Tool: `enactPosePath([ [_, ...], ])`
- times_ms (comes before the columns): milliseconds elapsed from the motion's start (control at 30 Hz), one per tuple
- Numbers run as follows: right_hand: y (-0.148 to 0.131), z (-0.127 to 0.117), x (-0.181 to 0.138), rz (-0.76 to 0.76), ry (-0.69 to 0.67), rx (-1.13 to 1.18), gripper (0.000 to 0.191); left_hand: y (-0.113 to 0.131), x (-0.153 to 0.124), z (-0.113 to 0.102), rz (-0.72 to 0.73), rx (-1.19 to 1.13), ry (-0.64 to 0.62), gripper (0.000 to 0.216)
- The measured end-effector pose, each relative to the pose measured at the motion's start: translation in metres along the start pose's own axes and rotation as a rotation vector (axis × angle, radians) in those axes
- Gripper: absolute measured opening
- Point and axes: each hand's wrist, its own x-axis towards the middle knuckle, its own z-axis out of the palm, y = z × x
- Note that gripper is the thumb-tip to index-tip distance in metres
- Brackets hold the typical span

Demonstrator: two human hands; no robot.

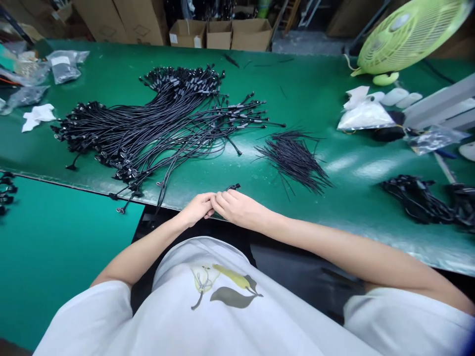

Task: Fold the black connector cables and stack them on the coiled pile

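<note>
At the table's front edge my left hand (200, 206) and my right hand (237, 206) meet, fingers closed together around a black cable (233, 187). Only a short dark end of it sticks out above my right fingers; the rest is hidden by the hands. To the left lies a large heap of black cables (148, 121) with connectors at both ends, a few hanging over the edge. A loose pile of thin black ties (295, 160) lies to the right, beyond my right hand.
A green table (230, 170) runs across the view. At the right are a green fan (404, 37), a white plastic bag (365, 117) and coiled black cables (417, 198). Plastic packets (65, 66) lie far left. Cardboard boxes (218, 35) stand behind the table.
</note>
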Motion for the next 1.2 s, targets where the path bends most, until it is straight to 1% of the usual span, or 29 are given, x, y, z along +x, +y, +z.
enactPosePath([
  [67, -0.004, -0.004, 0.001, -0.020, -0.035, -0.053, 0.031, 0.003, 0.000, -0.002, -0.050, -0.081, -0.034, 0.020],
  [167, -0.006, -0.007, 0.004, -0.021, -0.087, -0.092, 0.032, 0.008, -0.001, -0.002, -0.092, -0.128, -0.071, 0.026],
  [267, -0.004, -0.008, 0.008, -0.078, -0.121, -0.095, 0.035, 0.011, -0.004, 0.002, -0.106, -0.119, -0.062, 0.022],
  [333, -0.002, -0.007, 0.010, -0.084, -0.150, -0.100, 0.037, 0.010, -0.005, 0.006, -0.072, -0.085, -0.037, 0.013],
  [400, -0.001, -0.005, 0.012, -0.019, -0.185, -0.079, 0.036, 0.008, -0.005, 0.010, -0.020, -0.014, -0.007, 0.006],
  [467, 0.001, -0.002, 0.013, 0.060, -0.233, -0.014, 0.032, 0.006, -0.004, 0.014, 0.026, 0.096, 0.024, 0.007],
  [533, 0.003, 0.001, 0.015, 0.108, -0.290, 0.057, 0.026, 0.004, -0.001, 0.017, 0.088, 0.214, 0.069, 0.010],
  [633, 0.005, 0.002, 0.016, 0.126, -0.377, 0.082, 0.022, 0.002, 0.005, 0.020, 0.220, 0.338, 0.136, 0.013],
  [667, 0.006, 0.001, 0.016, 0.128, -0.400, 0.079, 0.022, 0.001, 0.006, 0.021, 0.227, 0.352, 0.136, 0.014],
  [733, 0.010, 0.000, 0.014, 0.135, -0.439, 0.097, 0.024, 0.001, 0.009, 0.022, 0.164, 0.333, 0.109, 0.014],
  [800, 0.016, 0.000, 0.012, 0.154, -0.457, 0.172, 0.025, 0.002, 0.009, 0.022, 0.090, 0.281, 0.072, 0.016],
  [833, 0.020, 0.001, 0.011, 0.174, -0.453, 0.227, 0.025, 0.002, 0.009, 0.023, 0.088, 0.251, 0.072, 0.020],
  [900, 0.025, 0.004, 0.011, 0.260, -0.402, 0.346, 0.022, 0.005, 0.010, 0.023, 0.136, 0.167, 0.115, 0.036],
  [933, 0.026, 0.007, 0.012, 0.335, -0.343, 0.408, 0.021, 0.007, 0.011, 0.023, 0.161, 0.106, 0.140, 0.044],
  [967, 0.025, 0.010, 0.013, 0.427, -0.256, 0.479, 0.021, 0.009, 0.013, 0.022, 0.180, 0.033, 0.160, 0.046],
  [1000, 0.023, 0.014, 0.015, 0.531, -0.144, 0.568, 0.022, 0.011, 0.014, 0.021, 0.194, -0.045, 0.170, 0.044],
  [1033, 0.019, 0.018, 0.018, 0.637, -0.019, 0.690, 0.024, 0.014, 0.015, 0.019, 0.208, -0.115, 0.174, 0.040],
  [1100, 0.011, 0.025, 0.021, 0.825, 0.212, 1.039, 0.033, 0.019, 0.014, 0.014, 0.271, -0.171, 0.198, 0.038],
  [1133, 0.008, 0.029, 0.021, 0.890, 0.275, 1.241, 0.036, 0.021, 0.011, 0.011, 0.322, -0.140, 0.229, 0.041],
  [1167, 0.006, 0.032, 0.020, 0.933, 0.294, 1.426, 0.038, 0.023, 0.007, 0.008, 0.377, -0.076, 0.270, 0.043],
  [1200, 0.005, 0.034, 0.018, 0.956, 0.285, 1.563, 0.039, 0.025, 0.002, 0.005, 0.430, 0.009, 0.307, 0.043],
])
